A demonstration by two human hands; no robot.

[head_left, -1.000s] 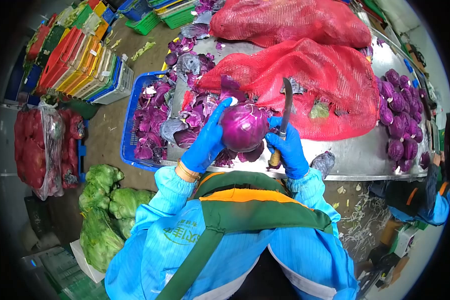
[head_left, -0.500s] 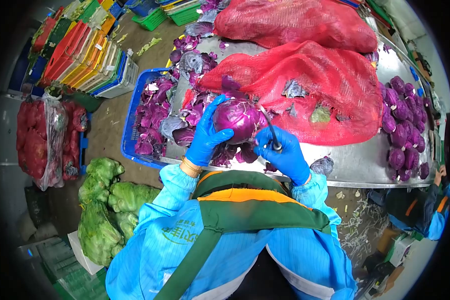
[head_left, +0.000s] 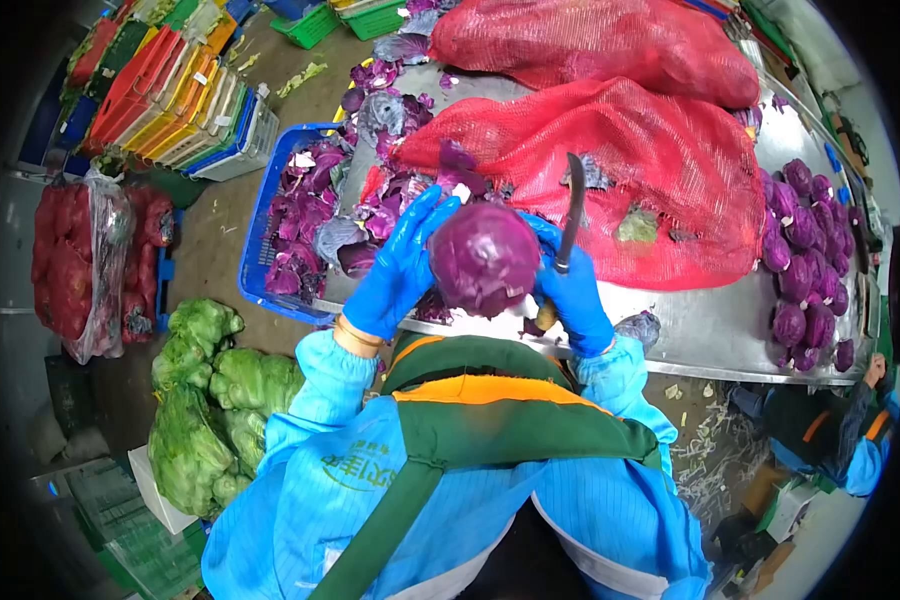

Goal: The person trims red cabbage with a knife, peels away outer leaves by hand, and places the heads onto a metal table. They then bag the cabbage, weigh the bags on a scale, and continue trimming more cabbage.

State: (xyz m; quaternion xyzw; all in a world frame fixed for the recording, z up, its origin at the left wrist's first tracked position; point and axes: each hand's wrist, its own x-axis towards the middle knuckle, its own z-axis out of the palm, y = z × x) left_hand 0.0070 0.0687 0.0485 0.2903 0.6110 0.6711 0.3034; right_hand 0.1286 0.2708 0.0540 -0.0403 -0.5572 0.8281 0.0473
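A round red cabbage is held in front of my apron, above the near edge of the steel table. My left hand, in a blue glove, grips its left side, fingers pointing up and away. On the other side, my right hand is wrapped around the handle of a knife and also rests against the cabbage. The dark, curved knife has its blade upright, apart from the cabbage. Loose purple leaves lie beyond my left hand.
Red mesh sacks cover much of the table. Several small red cabbages are grouped at the right. A blue crate with purple leaves stands left, near bagged green vegetables. Another person is at the far right.
The cabbage has been turned and sits slightly lower and nearer, its smooth side up. The knife has swung from beside the cabbage to upright. My left hand has shifted left and down.
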